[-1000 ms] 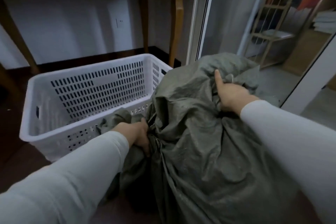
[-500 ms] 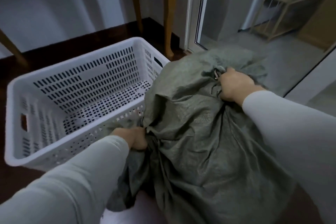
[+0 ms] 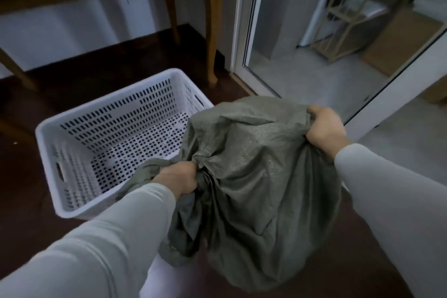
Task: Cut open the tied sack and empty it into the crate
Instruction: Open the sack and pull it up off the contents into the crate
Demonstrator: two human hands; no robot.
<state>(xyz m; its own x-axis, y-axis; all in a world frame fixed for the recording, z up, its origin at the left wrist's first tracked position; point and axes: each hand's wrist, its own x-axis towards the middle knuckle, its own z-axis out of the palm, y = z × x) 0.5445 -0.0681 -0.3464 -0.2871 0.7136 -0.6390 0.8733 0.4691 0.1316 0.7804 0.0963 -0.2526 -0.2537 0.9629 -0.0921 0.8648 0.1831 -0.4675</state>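
The right hand (image 3: 325,128), newly fisted on the far end, and the left hand (image 3: 177,179), clutching gathered fabric, are hoisting the grey-green woven sack (image 3: 254,176) at the rim of the white perforated plastic crate (image 3: 108,118), probably starting the tipping.

The sack (image 3: 254,176) is matt grey-green woven cloth, crumpled where the left hand (image 3: 177,179) and right hand (image 3: 324,126) bunch it, faintly shiny between the grips. Beside the left grip, the crate (image 3: 116,113) is smooth white perforated plastic.
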